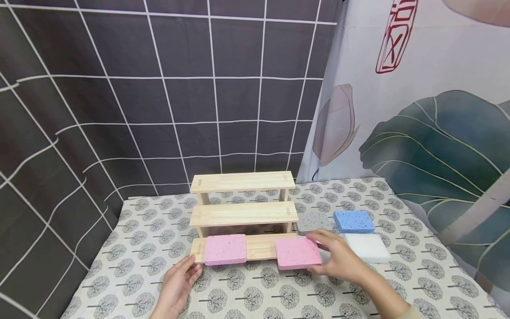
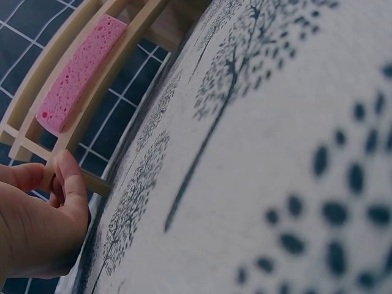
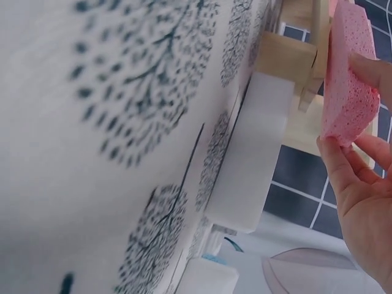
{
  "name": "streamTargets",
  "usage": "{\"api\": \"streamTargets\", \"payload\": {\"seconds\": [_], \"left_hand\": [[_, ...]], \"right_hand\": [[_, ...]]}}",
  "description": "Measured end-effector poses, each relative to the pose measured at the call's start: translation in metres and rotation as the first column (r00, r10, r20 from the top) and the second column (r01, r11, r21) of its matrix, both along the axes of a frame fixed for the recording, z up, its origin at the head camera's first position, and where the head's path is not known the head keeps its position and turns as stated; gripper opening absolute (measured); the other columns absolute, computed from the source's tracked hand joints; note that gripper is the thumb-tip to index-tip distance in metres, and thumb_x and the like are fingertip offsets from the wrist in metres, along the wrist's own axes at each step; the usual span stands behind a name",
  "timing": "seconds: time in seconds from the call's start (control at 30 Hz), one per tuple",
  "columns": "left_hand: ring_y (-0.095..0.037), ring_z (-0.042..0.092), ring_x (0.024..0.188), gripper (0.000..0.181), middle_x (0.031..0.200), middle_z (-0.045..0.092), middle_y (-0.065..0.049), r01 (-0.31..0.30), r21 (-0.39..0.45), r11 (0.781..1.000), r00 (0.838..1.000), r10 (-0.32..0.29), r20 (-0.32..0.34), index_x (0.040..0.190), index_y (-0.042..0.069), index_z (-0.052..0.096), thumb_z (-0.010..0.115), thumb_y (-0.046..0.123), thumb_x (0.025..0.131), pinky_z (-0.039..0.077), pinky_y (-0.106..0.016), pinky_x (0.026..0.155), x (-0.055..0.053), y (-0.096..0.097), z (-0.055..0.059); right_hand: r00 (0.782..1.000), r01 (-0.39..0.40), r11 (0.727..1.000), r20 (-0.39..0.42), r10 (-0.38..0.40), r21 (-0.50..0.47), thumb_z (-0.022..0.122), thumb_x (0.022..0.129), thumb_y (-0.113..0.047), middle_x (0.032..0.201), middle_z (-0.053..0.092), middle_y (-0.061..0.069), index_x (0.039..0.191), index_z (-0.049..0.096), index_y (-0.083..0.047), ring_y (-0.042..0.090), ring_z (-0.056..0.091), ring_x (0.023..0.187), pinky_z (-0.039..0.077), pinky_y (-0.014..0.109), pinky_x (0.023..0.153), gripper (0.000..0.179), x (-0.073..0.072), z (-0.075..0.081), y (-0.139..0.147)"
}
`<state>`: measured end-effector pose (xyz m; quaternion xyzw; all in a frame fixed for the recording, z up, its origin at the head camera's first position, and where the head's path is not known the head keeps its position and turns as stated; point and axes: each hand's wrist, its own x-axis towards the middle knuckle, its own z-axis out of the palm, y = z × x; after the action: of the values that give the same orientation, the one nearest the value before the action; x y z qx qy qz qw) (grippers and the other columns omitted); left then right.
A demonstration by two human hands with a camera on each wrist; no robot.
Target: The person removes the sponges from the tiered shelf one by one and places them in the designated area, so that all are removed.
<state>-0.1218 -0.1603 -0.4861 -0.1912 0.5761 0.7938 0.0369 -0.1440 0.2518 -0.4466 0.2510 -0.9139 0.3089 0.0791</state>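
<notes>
My left hand (image 1: 178, 285) pinches the left front corner of a pale three-tier wooden shelf (image 1: 243, 214); thumb and fingers meet round its end in the left wrist view. A pink sponge (image 1: 226, 249) lies flat on the left part of the lowest tier. In my right hand (image 1: 338, 259) is a second pink sponge (image 1: 298, 251), gripped by its right side between thumb and fingers. That sponge overlaps the right end of the lowest tier, its front edge jutting past the board. The right wrist view shows the held sponge (image 3: 349, 79) close against the wood.
Right of the shelf lie a grey sponge (image 1: 312, 221), a blue sponge (image 1: 353, 221) and a white sponge (image 1: 366, 247). A tree-patterned cloth (image 1: 255, 301) covers the table. Dark gridded fabric (image 1: 179, 102) hangs behind, with a leaf-printed curtain (image 1: 438, 133) at the right.
</notes>
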Motion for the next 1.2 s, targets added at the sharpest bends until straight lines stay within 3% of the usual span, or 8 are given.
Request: {"api": "streamTargets", "payload": {"seconds": [0.17, 0.37, 0.63, 0.93, 1.03, 1.2], "left_hand": [[-0.004, 0.062, 0.082, 0.045, 0.092, 0.062, 0.0, -0.004, 0.01, 1.0, 1.0, 0.004, 0.01, 0.138, -0.013, 0.037, 0.053, 0.014, 0.105, 0.06, -0.016, 0.086, 0.0, 0.0, -0.001], [-0.004, 0.062, 0.082, 0.046, 0.091, 0.063, 0.0, -0.005, 0.014, 1.0, 1.0, 0.005, 0.015, 0.138, -0.013, 0.038, 0.054, 0.015, 0.105, 0.06, -0.016, 0.085, 0.0, -0.001, -0.002], [-0.005, 0.062, 0.083, 0.044, 0.092, 0.064, 0.0, -0.003, 0.017, 1.0, 1.0, 0.003, 0.003, 0.138, -0.013, 0.04, 0.053, 0.014, 0.105, 0.06, -0.016, 0.086, 0.001, -0.002, -0.003], [-0.005, 0.062, 0.083, 0.044, 0.092, 0.064, 0.0, -0.005, 0.023, 1.0, 1.0, 0.005, 0.006, 0.138, -0.012, 0.04, 0.053, 0.015, 0.105, 0.06, -0.016, 0.086, 0.001, -0.001, -0.003], [-0.004, 0.062, 0.083, 0.046, 0.092, 0.063, 0.0, -0.002, 0.02, 1.0, 1.0, 0.002, 0.012, 0.139, -0.012, 0.038, 0.053, 0.016, 0.106, 0.06, -0.017, 0.086, 0.0, -0.001, -0.003], [-0.005, 0.062, 0.082, 0.044, 0.091, 0.063, 0.0, -0.008, 0.025, 1.0, 1.0, 0.007, 0.011, 0.138, -0.012, 0.039, 0.054, 0.014, 0.105, 0.06, -0.017, 0.085, -0.001, 0.0, -0.003]], "right_hand": [[1.0, -0.005, 1.0, -0.025, 0.006, 0.01, 0.093, 0.062, -0.016, 0.126, 0.065, 0.009, 0.125, 0.065, 0.004, 0.031, 0.063, 0.112, 0.056, 0.054, 0.099, 0.073, 0.003, 0.0, 0.005], [0.998, -0.053, 0.997, -0.019, 0.052, -0.05, 0.094, 0.062, -0.012, 0.126, 0.063, 0.014, 0.126, 0.063, 0.006, 0.033, 0.063, 0.112, 0.06, 0.041, 0.095, 0.074, 0.006, -0.002, 0.013], [0.995, -0.069, 0.993, 0.064, 0.075, -0.1, 0.095, 0.062, -0.013, 0.124, 0.06, 0.011, 0.127, 0.06, 0.008, 0.035, 0.063, 0.111, 0.061, 0.037, 0.092, 0.077, 0.015, -0.006, 0.024], [0.993, -0.102, 0.99, 0.044, 0.107, -0.1, 0.096, 0.06, -0.013, 0.121, 0.06, 0.006, 0.128, 0.059, 0.008, 0.015, 0.06, 0.111, 0.061, 0.03, 0.092, 0.08, 0.022, -0.009, 0.039], [0.99, -0.124, 0.986, 0.059, 0.131, -0.112, 0.096, 0.061, -0.015, 0.12, 0.06, 0.007, 0.127, 0.059, 0.008, 0.012, 0.06, 0.111, 0.062, 0.03, 0.091, 0.079, 0.025, -0.009, 0.045], [0.991, -0.093, 0.994, 0.088, 0.099, -0.062, 0.096, 0.061, -0.018, 0.12, 0.06, 0.0, 0.125, 0.061, 0.004, 0.013, 0.062, 0.111, 0.061, 0.029, 0.092, 0.076, 0.029, -0.009, 0.051]]}}
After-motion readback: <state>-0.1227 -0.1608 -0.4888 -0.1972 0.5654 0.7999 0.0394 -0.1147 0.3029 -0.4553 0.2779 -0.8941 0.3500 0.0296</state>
